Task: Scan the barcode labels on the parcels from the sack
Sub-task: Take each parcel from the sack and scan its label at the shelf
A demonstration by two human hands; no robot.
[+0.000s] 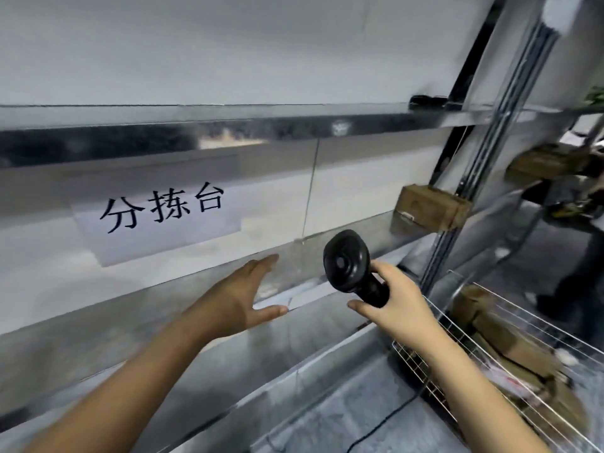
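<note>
Nearest, the right hand (397, 299) grips one black handheld barcode scanner (351, 266) by its handle, head tilted up-left. Beside it the left hand (240, 295) reaches forward with fingers straight and thumb spread, holding nothing. Low on the right a wire basket (425, 371) holds several brown cardboard parcels (510, 338) (too blurred to count). Farther back, one brown parcel (429, 207) sits on the steel shelf (163, 308), against the upright post (483, 178). On the wall behind hangs one paper sign (160, 217) printed 分拣台.
</note>
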